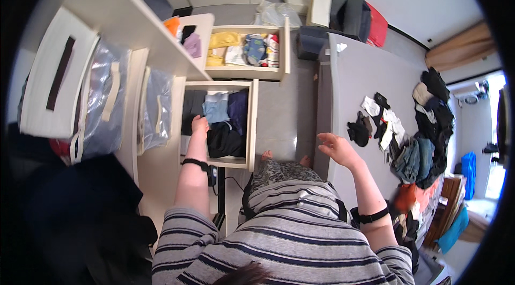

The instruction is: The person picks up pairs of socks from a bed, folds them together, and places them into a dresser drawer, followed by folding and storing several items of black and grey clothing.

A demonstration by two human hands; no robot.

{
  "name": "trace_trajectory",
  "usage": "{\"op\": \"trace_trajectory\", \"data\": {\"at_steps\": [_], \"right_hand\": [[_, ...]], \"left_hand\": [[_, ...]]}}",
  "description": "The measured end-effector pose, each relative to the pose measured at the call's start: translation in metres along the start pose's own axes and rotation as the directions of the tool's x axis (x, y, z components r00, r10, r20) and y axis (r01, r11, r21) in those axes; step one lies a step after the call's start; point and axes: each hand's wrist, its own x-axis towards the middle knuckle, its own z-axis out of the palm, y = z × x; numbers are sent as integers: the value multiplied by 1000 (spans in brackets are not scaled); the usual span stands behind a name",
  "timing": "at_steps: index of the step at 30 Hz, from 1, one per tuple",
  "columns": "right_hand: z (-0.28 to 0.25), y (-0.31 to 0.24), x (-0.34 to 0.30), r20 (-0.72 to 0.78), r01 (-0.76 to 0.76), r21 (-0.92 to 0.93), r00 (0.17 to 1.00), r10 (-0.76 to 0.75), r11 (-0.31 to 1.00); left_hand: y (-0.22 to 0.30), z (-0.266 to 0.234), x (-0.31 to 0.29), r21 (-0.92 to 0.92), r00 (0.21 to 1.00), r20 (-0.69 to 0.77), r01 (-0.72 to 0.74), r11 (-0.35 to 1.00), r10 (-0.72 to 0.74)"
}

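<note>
My left hand (200, 124) is down in the nearer pulled-out drawer (253, 124), its fingers curled between folded clothes. Whatever they hold, if anything, is hidden beneath the hand. Just past it lies a light blue folded garment (215, 107), with a dark navy one (237, 110) to its right. Black clothing (225, 141) fills the near part of the drawer, and dark grey folded cloth (194, 103) sits along its left side. My right hand (339, 150) hovers by the edge of the grey bed (354, 65), empty, fingers apart.
Beyond stands a second open drawer (285, 51) holding yellow, blue and red-white clothes. Socks and small black and white garments (389, 124) lie on the bed, beside a heap of jeans (416, 160) and dark clothes. Shelves at left hold a white fabric box (56, 70) and clear storage bags (107, 102).
</note>
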Motion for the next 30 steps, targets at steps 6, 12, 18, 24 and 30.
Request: {"op": "trace_trajectory", "data": {"at_steps": [6, 12, 18, 24, 30], "right_hand": [[22, 20, -5, 27, -110, 30, 994, 109, 993], [48, 37, -13, -35, -207, -10, 978, 206, 978], [64, 36, -13, -85, -222, 21, 971, 222, 975], [79, 54, -16, -106, -276, 103, 952, 287, 955], [94, 72, -14, -102, -337, 116, 932, 349, 934]], "left_hand": [[1, 32, -42, 111, 954, 214, -240, 964, 213], [20, 82, -118, 214, 737, 669, -320, 923, 100], [14, 108, -138, 312, 576, 817, -423, 851, -14], [0, 103, -136, 486, 596, 786, -428, 762, -167], [-6, 83, -124, 651, 715, 645, -332, 682, -268]]}}
